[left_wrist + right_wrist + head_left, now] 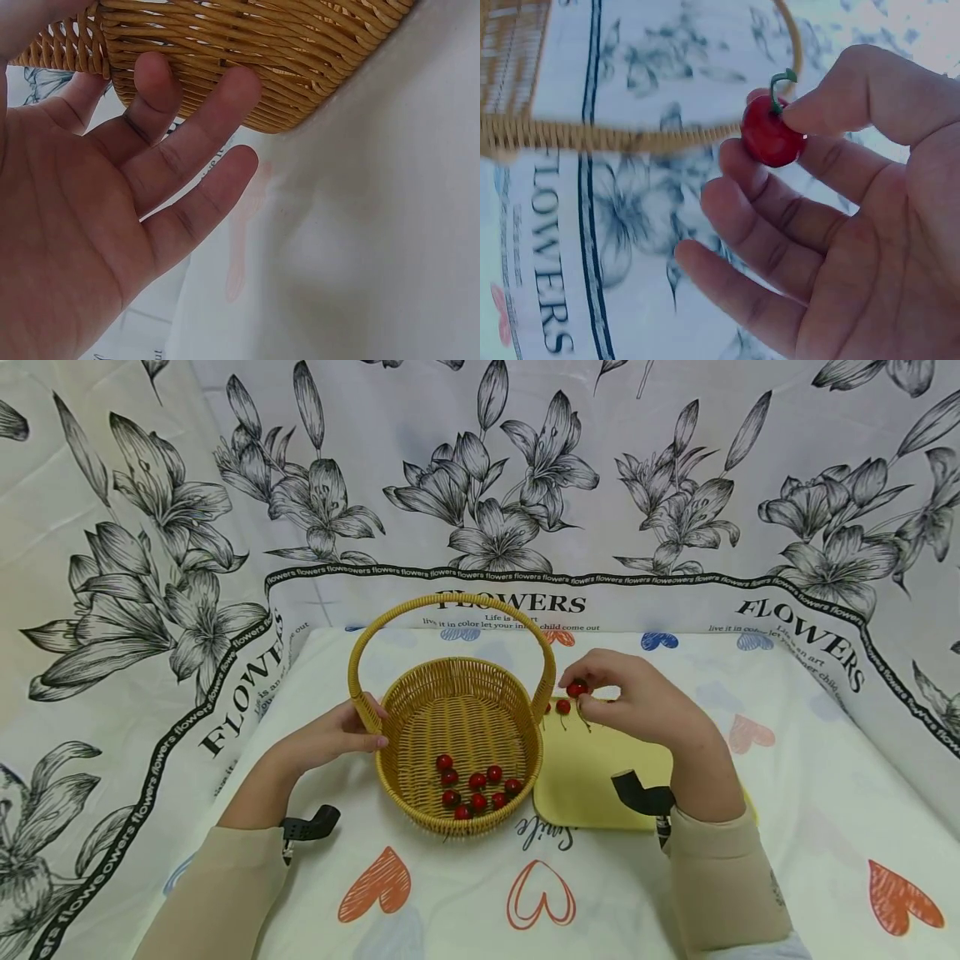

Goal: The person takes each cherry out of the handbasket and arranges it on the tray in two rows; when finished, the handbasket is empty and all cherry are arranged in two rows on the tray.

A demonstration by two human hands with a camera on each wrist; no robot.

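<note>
A woven basket with a tall arched handle stands in the middle, with several red cherries lying in its near part. At the basket's left side my left hand grips the foot of the handle. In the left wrist view, some fingers lie loosely beside the wicker wall. My right hand pinches one cherry between thumb and fingers, just right of the basket and over the tray's far edge. A short green stem shows on it in the right wrist view.
A yellow tray lies right of the basket, partly under my right arm. More cherries sit along its far edge, some hidden by the hand. A white cloth with printed hearts covers the table, and a flower-print curtain hangs behind.
</note>
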